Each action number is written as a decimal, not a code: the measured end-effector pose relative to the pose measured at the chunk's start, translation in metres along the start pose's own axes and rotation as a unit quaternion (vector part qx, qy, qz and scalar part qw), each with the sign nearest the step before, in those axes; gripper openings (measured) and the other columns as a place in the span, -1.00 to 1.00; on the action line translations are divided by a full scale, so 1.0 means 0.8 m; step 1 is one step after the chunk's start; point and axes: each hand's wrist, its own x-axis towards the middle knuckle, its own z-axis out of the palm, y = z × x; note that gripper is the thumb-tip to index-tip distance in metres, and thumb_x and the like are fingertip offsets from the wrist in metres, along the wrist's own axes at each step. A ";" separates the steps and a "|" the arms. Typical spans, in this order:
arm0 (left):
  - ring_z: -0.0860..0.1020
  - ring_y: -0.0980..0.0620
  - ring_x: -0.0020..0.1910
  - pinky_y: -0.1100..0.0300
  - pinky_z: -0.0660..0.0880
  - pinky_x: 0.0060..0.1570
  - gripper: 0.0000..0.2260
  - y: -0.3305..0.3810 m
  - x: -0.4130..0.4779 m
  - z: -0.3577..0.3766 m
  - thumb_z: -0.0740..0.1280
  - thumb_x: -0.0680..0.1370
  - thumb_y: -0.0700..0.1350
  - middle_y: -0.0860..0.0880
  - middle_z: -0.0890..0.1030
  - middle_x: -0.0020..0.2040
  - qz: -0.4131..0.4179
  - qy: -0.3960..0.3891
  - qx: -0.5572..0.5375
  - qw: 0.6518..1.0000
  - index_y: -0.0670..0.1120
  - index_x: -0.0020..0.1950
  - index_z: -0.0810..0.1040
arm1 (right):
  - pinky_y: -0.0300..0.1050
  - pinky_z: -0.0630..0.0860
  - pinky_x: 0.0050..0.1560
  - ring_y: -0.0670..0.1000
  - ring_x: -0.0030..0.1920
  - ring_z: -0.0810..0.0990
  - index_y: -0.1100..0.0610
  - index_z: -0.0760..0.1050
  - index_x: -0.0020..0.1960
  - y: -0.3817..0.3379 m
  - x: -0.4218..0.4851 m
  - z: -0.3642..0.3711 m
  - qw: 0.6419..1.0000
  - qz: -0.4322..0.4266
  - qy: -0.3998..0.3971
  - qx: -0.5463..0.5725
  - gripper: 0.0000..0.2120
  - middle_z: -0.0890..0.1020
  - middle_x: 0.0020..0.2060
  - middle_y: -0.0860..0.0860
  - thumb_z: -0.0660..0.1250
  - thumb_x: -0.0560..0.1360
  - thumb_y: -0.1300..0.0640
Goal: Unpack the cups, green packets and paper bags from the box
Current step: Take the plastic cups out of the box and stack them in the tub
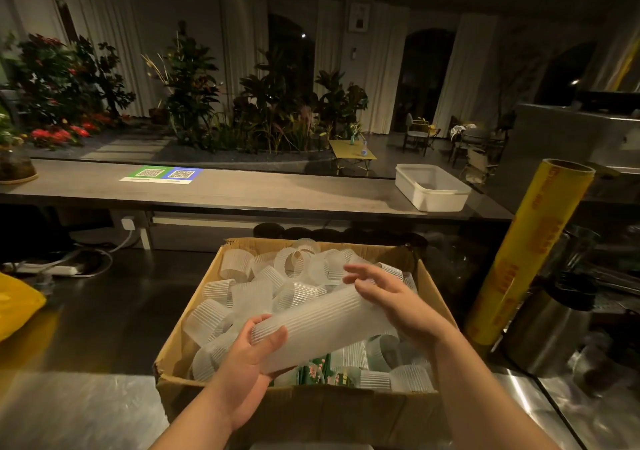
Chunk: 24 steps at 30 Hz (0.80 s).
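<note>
you had one cardboard box (298, 411) in front of you on the steel counter, open at the top. your left hand (242, 363) gripped the near end of one long stack of cups (318, 325), thumb over the top and fingers curled round its rim, at about seven o'clock from the box's centre. your right hand (391, 300) lay on the stack's far end toward two o'clock, palm down, fingers loose and spread, not curled round it. the stack lay tilted across the box, above the rest. loose ribbed cups (235, 264) filled the box from nine round to one o'clock, well over a dozen, too jumbled for an exact count. at least two green packets (320, 370) showed at six o'clock, under the stack. beyond the box, one white tub (433, 193) sat at one o'clock, one yellow roll (530, 252) leaned at three o'clock, and one card with two qr codes (161, 174) lay at eleven o'clock.
</note>
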 end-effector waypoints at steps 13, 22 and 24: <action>0.50 -0.32 0.27 -0.21 0.54 0.19 -0.56 0.012 0.000 -0.013 0.43 0.47 -0.11 -0.23 0.49 0.31 0.005 0.025 -0.126 0.992 -0.01 0.35 0.46 | -0.11 0.59 0.07 -0.04 0.11 0.58 -0.04 0.50 0.26 0.033 0.060 0.058 0.968 0.056 0.238 0.046 -0.76 0.57 0.26 -0.01 0.26 0.66 0.22; 0.49 -0.36 0.27 -0.18 0.57 0.03 -0.55 0.017 -0.003 -0.021 0.42 0.50 -0.14 -0.26 0.46 0.34 -0.007 0.027 -0.124 0.992 -0.01 0.37 0.44 | -0.17 0.59 -0.11 0.03 -0.09 0.59 0.15 0.55 0.09 0.038 0.139 0.085 0.961 0.147 0.178 0.151 -0.86 0.60 -0.09 0.06 0.21 0.69 0.20; 0.49 -0.38 0.27 -0.17 0.57 0.01 -0.58 0.018 -0.002 -0.022 0.42 0.51 -0.16 -0.26 0.45 0.34 -0.014 0.022 -0.118 0.993 -0.01 0.35 0.43 | 0.05 0.62 0.04 0.07 -0.04 0.60 0.21 0.59 0.14 0.046 0.148 0.081 0.968 0.126 0.207 0.056 -0.82 0.61 -0.10 0.04 0.22 0.67 0.21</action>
